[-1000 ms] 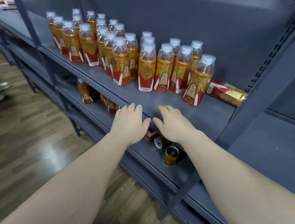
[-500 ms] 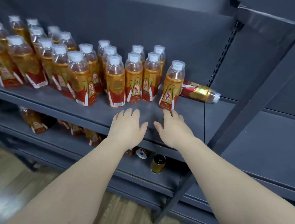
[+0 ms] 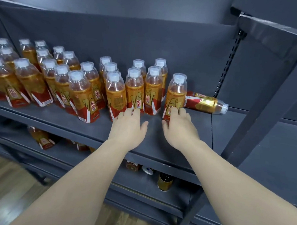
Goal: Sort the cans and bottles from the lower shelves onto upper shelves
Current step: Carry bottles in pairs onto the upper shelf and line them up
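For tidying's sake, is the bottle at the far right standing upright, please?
Tipped: the rightmost bottle lies on its side, cap pointing right.

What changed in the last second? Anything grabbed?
Both hands slid forward from the front edge of the shelf. The right hand now touches the rightmost upright bottle. The left hand reaches the front bottle beside it. Neither grips yet. All bottles, the toppled bottle included, stayed put.
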